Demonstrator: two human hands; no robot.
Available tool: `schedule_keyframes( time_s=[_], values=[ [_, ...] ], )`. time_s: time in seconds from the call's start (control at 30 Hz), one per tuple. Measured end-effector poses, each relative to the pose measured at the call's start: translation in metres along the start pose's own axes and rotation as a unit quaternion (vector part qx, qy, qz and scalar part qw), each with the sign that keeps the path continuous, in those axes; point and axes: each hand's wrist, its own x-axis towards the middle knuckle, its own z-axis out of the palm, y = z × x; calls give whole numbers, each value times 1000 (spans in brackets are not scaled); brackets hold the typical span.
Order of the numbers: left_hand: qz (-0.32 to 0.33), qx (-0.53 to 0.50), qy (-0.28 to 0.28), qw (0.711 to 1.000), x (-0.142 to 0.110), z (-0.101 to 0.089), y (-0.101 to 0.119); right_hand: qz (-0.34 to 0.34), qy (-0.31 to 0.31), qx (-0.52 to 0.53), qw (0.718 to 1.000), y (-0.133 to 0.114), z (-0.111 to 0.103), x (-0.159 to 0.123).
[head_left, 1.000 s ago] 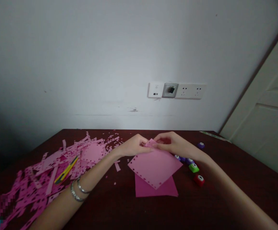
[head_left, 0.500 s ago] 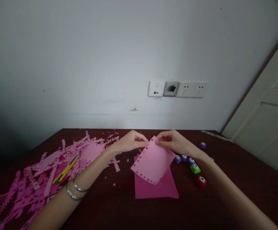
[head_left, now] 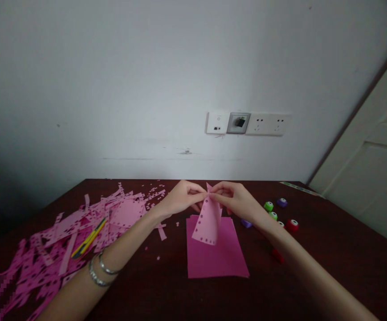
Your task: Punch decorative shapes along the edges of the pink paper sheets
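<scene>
Left hand [head_left: 182, 199], right hand [head_left: 237, 200]: each grip pinching punched pale sheet [head_left: 207, 225] near top; darker pink paper [head_left: 218, 259] beneath, on counter [head_left: 153, 292].

Dark red-brown surface [head_left: 140, 294], thickly littered at left, as I see it. There, tangled heap of pink punched paper strips [head_left: 68, 225]; tiny pink paper cut-outs [head_left: 158, 257] strewn beside. Middle: squarish deep-pink paper stack [head_left: 216, 263], edges slightly uneven. Right: small red, green and purple punches [head_left: 292, 224], loosely grouped. Far right edge: flat pale-green strip [head_left: 302, 189].
</scene>
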Motion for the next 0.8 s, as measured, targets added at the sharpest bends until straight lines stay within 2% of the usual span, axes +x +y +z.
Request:
schedule_keyframes(
  time_s=[0.43,0.63,0.8],
  values=[
    [-38,7,-34,999,-1,-1,4,60,-41,56,996,-2,3,0],
    [-50,26,-57,997,-3,-2,4,77,-87,40,992,-6,3,-2],
    [-57,29,-52,997,-1,-1,1,77,-119,25,990,-2,1,-2]
  ],
)
